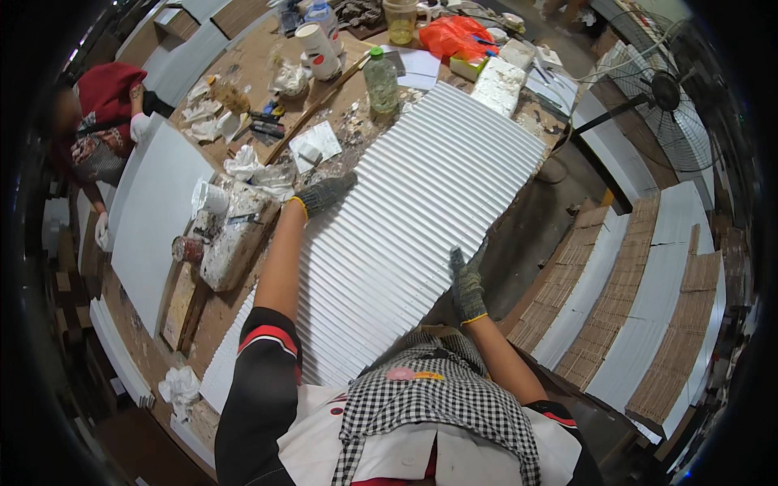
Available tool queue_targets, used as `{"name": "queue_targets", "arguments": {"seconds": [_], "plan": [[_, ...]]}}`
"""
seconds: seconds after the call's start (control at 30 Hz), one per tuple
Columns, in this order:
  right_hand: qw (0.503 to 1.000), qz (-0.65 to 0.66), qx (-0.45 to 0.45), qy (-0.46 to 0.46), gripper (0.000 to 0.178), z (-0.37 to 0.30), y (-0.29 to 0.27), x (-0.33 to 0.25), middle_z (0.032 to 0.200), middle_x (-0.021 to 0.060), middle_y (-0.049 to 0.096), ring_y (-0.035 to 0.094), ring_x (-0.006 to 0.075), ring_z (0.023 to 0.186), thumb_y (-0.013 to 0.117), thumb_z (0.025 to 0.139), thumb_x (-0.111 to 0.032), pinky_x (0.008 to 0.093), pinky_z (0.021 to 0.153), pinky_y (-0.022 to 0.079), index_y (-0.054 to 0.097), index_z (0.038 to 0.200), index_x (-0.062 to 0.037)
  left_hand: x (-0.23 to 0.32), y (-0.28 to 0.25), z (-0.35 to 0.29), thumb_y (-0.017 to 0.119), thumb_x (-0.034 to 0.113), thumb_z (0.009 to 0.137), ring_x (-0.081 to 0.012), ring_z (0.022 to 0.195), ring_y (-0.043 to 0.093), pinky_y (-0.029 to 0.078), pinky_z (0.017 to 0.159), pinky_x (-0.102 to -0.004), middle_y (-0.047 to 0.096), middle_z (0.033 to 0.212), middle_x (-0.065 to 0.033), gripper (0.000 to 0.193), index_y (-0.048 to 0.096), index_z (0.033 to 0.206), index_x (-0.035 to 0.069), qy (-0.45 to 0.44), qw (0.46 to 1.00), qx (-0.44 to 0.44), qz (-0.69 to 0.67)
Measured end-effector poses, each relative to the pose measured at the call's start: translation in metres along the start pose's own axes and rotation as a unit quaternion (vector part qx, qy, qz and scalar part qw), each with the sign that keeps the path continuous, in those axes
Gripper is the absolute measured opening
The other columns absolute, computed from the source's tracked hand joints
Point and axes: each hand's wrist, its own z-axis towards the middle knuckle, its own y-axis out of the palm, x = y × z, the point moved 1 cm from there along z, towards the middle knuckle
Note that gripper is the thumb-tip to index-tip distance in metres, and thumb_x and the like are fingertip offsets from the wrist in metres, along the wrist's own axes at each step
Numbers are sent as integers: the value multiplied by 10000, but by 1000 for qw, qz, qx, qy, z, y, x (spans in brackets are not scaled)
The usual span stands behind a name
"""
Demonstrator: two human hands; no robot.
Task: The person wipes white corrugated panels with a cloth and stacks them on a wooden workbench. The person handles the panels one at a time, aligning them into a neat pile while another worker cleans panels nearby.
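A long ridged block of white strips (405,211), set side by side, lies slantwise across the worktable in front of me. My left hand (326,196), in a dark grey knitted glove with a yellow cuff, is closed against its left edge. At the opposite edge, nearer my body, my right hand (468,285) in a matching glove grips the side, thumb uppermost. The undersides of the fingers are hidden on both hands. Beyond the left hand lie a small white square sheet (316,147) and crumpled white tissue (247,164).
A green-capped bottle (381,85), a white canister (317,52) and a red plastic bag (458,37) crowd the table's far side. A crusted block (235,243) sits left. Stacked boards (624,300) and a fan (666,91) stand right. Another person (105,121) works by a white board (158,211).
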Motion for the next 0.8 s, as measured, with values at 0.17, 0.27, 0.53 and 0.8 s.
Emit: {"name": "queue_targets", "arguments": {"seconds": [0.17,0.27,0.53,0.8], "plan": [[978,-90,173,-74,920,14,-20,-10,1677,282,193,201,374,1562,601,1056,-382,410,1272,208,30,1637,46,-15,-15,50,365,279,1139,-146,1175,595,466,1040,-303,659,1333,-58,456,498,1511,52,-77,975,49,-201],[965,71,203,-148,985,42,-34,-21,1705,273,117,146,354,1586,604,1041,-463,385,1282,170,10,1636,49,-27,-4,89,307,233,1151,-117,1310,510,399,1129,-291,590,1446,-40,480,401,1581,42,93,988,104,64],[991,98,71,-50,964,54,-56,-8,1704,288,116,160,356,1583,641,1025,-354,389,1286,161,8,1643,30,-26,-28,125,346,153,1099,-297,1303,606,466,1115,-416,602,1458,-164,444,478,1511,49,38,999,-10,35],[971,-56,200,-120,1020,100,-89,-36,1682,301,185,229,383,1560,664,1004,-409,397,1267,227,9,1625,67,17,-30,174,424,121,1064,-276,1275,627,487,1084,-395,615,1444,-150,423,524,1467,40,46,995,90,2]]}}
